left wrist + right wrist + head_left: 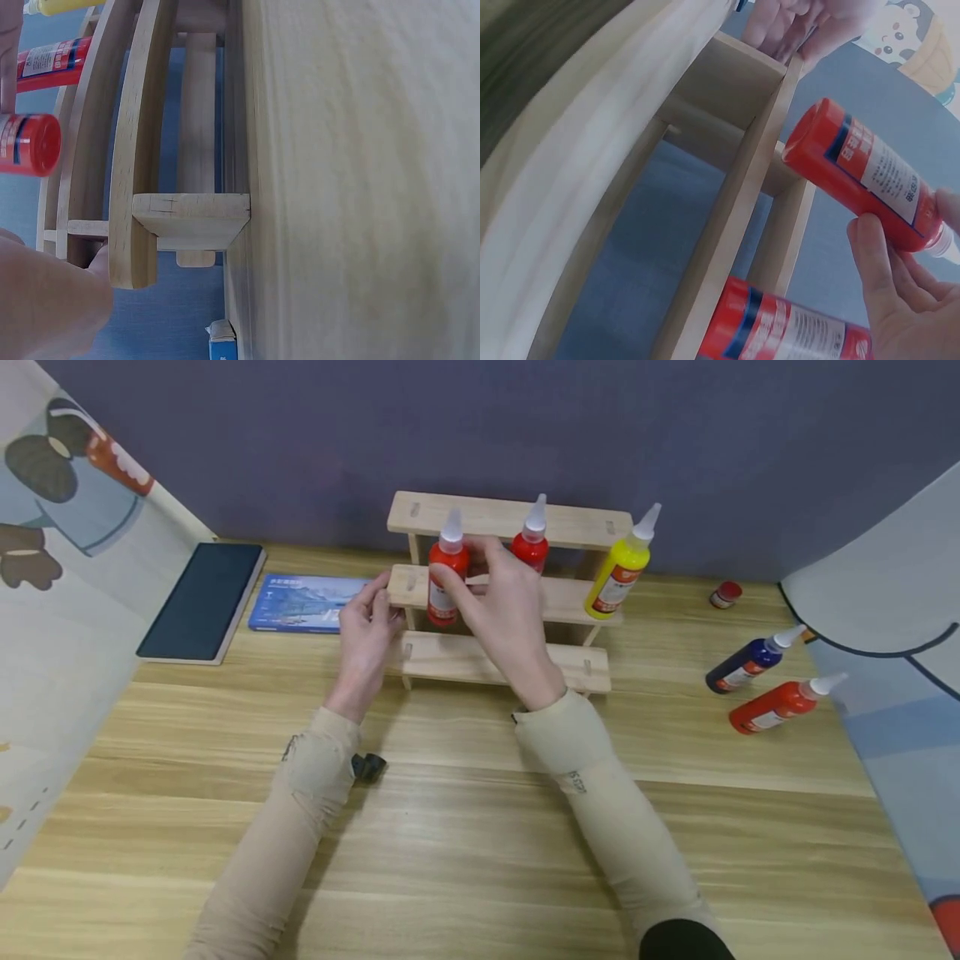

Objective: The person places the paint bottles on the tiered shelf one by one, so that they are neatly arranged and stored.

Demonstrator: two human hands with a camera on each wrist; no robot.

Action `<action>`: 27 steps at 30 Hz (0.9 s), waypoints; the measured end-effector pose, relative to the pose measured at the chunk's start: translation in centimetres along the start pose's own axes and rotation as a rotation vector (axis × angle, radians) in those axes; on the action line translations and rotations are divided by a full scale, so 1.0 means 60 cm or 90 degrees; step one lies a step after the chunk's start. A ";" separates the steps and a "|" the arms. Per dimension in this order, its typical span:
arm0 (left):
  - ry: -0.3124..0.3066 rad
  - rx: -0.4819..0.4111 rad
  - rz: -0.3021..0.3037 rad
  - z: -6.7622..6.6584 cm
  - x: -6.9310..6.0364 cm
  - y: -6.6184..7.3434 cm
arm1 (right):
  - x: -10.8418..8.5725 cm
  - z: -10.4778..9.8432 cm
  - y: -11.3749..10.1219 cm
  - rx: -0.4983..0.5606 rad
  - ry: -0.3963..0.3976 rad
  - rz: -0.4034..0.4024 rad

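My right hand [510,610] pinches a red paint bottle [444,578] with a white pointed nozzle near its top. In the right wrist view, the base of this bottle [855,169] hangs apart from the shelf boards. My left hand [365,639] grips the left end of the middle board of a three-tier wooden rack [431,652], thumb in front. A second red bottle [531,550] stands on the middle tier, partly behind my right hand. At that tier's right end a yellow paint bottle [619,572] stands, its nozzle leaning right in the head view.
To the right are a dark blue bottle [742,667], another red bottle [776,707] and a small red-lidded jar [725,595]. A dark notebook [202,602] and a blue box [303,603] lie at left. A small black object [369,767] sits by my left sleeve. Behind the rack rises a dark panel [300,452].
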State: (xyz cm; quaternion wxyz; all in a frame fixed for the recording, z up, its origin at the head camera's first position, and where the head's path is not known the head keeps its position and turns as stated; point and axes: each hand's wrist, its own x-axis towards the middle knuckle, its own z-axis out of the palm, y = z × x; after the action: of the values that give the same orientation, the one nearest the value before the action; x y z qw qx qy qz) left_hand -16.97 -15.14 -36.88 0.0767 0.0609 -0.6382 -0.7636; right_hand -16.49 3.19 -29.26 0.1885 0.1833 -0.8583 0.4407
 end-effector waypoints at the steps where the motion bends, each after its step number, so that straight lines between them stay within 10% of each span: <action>1: 0.001 0.003 0.000 -0.001 0.000 0.000 | 0.003 0.004 -0.001 0.004 0.001 -0.003; 27: 0.020 0.021 0.003 0.002 -0.001 0.000 | 0.046 0.056 -0.004 0.007 0.015 -0.011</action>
State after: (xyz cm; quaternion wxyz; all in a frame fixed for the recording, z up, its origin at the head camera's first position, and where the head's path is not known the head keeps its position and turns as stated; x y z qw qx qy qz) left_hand -16.97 -15.00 -36.87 0.0875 0.0725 -0.6498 -0.7516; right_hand -19.32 -0.12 -29.57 0.2016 0.1864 -0.8520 0.4458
